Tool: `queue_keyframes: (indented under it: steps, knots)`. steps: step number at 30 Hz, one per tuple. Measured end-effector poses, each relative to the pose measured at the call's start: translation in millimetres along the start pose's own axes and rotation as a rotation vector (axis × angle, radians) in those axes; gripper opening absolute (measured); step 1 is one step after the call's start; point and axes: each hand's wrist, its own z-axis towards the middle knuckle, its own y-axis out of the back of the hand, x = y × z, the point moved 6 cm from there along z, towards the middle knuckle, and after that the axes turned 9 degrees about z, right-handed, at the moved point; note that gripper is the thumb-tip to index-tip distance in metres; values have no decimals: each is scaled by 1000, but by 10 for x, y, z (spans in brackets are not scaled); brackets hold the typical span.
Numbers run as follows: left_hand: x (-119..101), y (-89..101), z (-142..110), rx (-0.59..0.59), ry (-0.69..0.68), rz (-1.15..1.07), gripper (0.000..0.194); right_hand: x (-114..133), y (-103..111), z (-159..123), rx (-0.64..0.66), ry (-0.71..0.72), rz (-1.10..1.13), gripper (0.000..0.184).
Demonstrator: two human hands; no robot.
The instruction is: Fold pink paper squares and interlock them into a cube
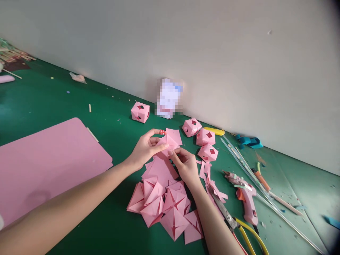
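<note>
My left hand (143,150) holds a pink paper square (172,141) between thumb and fingers, a red patterned band around one fingertip. From the right, my right hand (186,166) pinches the lower edge of the same paper. Beneath both hands lies a stack of flat pink paper squares (160,170). Closer to me is a pile of folded pink paper pieces (174,209) with creased triangular flaps. Pink paper balls with diamond-shaped holes stand beyond: one ball (140,112) on the left, and a cluster of three with its middle ball (205,137) on the right.
A large pink sheet (53,166) covers the green table's left side. Yellow-handled scissors (230,219) lie beside my right forearm, near paper scraps (205,170). Farther right are a pink glue gun (248,202), clear glue sticks (245,166) and a yellow cutter (214,131). A blurred screen (168,97) leans against the wall.
</note>
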Motion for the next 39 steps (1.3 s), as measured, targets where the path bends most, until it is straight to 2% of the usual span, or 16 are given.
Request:
queue_keyframes:
  steps: [4,22,30,39]
  knots:
    - [-2,-1,4,-3,3,-31,44,0,-22,0,37,-13,-23,32]
    - [-27,19,5,-77,10,-81,44,9,-37,-12,42,20,-41,27]
    - [-8,-21,7,6,-10,21,43,24,6,5,-26,24,-17,34]
    - [2,-11,9,-3,-11,33,41,24,12,10,-39,2,54,36]
